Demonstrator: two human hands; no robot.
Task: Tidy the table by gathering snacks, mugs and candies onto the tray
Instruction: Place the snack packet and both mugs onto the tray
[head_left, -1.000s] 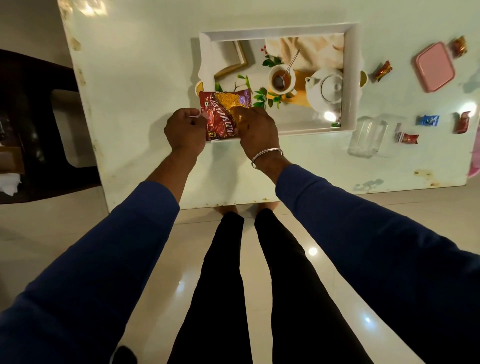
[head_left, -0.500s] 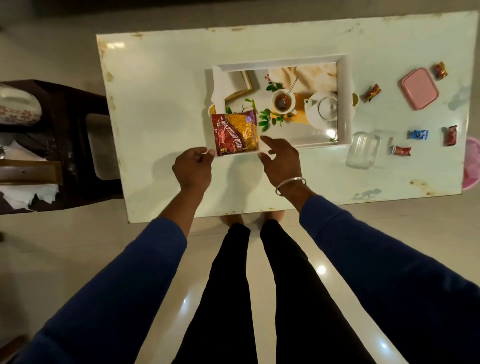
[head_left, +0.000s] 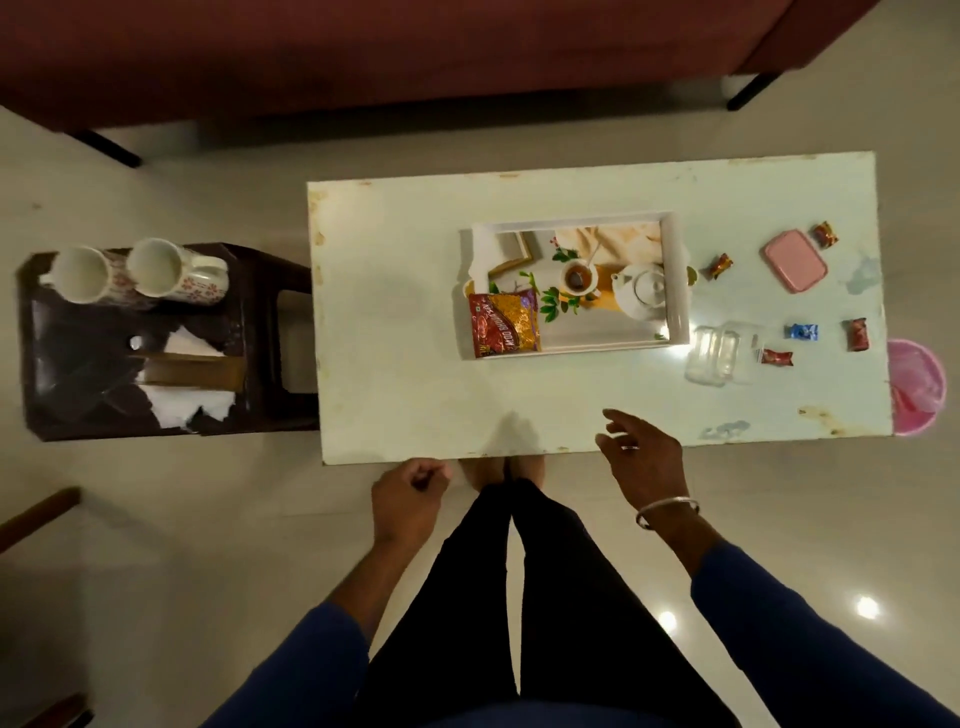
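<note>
Both hands have let go of the snack packet (head_left: 505, 325) and drawn back toward the lower middle of the frame. A second ago they held it over the near left corner of the tray (head_left: 678, 280); now it lies there alone, its lower edge over the tray's near rim. The left hand (head_left: 408, 501) hangs just off the near edge of the tabletop (head_left: 395, 332), fingers loosely curled with nothing visible in its grip. The right hand (head_left: 641, 462) hovers over that edge, fingers spread and released, holding nothing.

So the first snack looks delivered. Five wrapped candies (head_left: 720, 266) stay scattered on the tabletop at the right, well apart from the tray, and two mugs (head_left: 156, 273) stand on the dark side stool (head_left: 249, 332) at the left. Those probably come next.
</note>
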